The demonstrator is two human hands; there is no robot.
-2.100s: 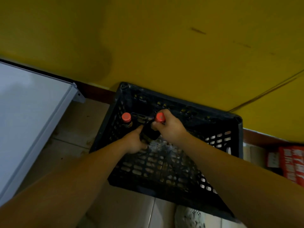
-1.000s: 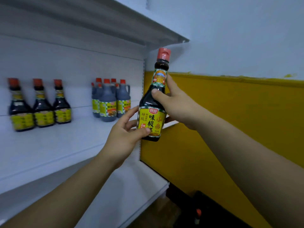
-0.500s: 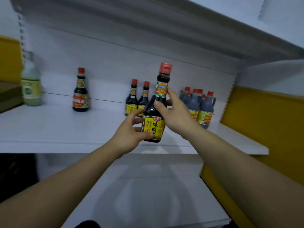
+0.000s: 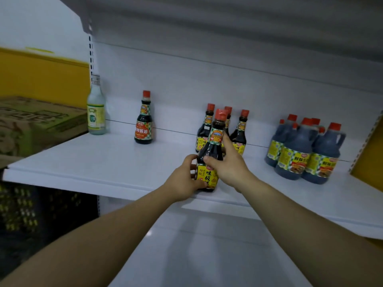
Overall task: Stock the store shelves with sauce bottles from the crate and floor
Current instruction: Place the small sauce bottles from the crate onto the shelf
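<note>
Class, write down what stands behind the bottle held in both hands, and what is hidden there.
Three similar red-capped dark bottles stand behind the held bottle on the white shelf. It and the right hand cover most of the middle one.

At the near edge of the shelf, upright: sauce bottle, left hand low on its left side, right hand higher on its right, three bottles just behind. Toward the far left, single bottle, then tall bottle at the end; well right, cluster of jugs. Left of the shelf, carton above crate.
</note>
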